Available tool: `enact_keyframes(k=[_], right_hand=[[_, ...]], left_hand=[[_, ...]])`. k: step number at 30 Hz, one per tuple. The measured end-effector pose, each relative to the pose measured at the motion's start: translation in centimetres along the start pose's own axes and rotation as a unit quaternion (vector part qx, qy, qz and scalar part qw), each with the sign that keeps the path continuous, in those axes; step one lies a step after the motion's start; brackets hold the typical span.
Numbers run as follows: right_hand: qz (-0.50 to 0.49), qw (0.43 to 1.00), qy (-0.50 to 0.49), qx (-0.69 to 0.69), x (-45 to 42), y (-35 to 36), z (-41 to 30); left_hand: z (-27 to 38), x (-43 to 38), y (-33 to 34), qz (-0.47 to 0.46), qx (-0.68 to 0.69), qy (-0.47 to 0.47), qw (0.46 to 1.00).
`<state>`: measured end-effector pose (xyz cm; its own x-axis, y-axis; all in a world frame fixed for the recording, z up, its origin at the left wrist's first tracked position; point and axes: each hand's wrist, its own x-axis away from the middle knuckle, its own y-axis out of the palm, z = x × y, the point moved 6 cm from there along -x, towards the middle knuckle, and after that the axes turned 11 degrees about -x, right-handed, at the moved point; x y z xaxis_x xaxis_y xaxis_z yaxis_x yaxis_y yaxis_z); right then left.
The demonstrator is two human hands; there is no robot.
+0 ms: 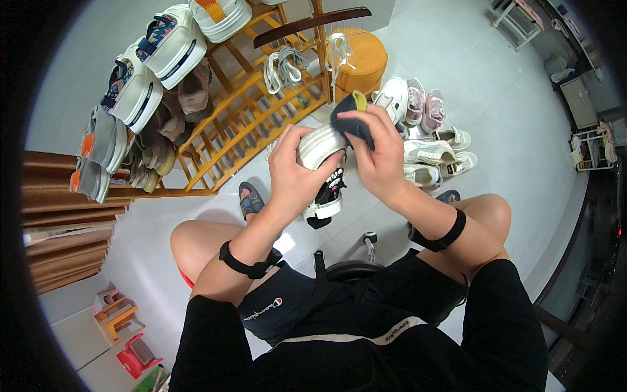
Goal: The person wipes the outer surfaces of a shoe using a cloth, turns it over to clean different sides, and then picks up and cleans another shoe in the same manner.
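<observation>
My left hand (292,169) grips a white shoe (319,148) with a thick sole; its black part carries a pink and white picture. The shoe hangs upright in the air between my forearms, its sole end at the top. In my right hand (376,147) is a dark grey cloth (350,120) with a yellow edge, pinched between fingers and thumb. The cloth is at the shoe's upper right end; whether it presses on the surface I cannot tell.
A wooden shoe rack (254,110) with several shoes stands ahead to the left, with bundled shoelaces (284,68) hanging on it. An orange round stool (362,59) stands behind it. Several pairs of shoes (424,152) are on the tiled floor at right. A wheeled seat base (355,269) shows below.
</observation>
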<state>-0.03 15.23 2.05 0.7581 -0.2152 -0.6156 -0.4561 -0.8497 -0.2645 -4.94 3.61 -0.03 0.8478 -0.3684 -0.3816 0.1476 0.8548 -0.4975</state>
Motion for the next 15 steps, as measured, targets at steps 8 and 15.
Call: enact_keyframes(k=[8, 15], right_hand=[[-0.113, 0.983, -0.142, 0.012, 0.2, 1.9, -2.3], [0.037, 0.942, 0.262, -0.205, 2.1, 2.0, 3.2]], left_hand=[[-0.2, 0.6, 0.0, -0.008, 0.013, 0.019, 1.000], [-2.8, 0.7, 1.3, -0.044, 0.216, -0.226, 0.949]])
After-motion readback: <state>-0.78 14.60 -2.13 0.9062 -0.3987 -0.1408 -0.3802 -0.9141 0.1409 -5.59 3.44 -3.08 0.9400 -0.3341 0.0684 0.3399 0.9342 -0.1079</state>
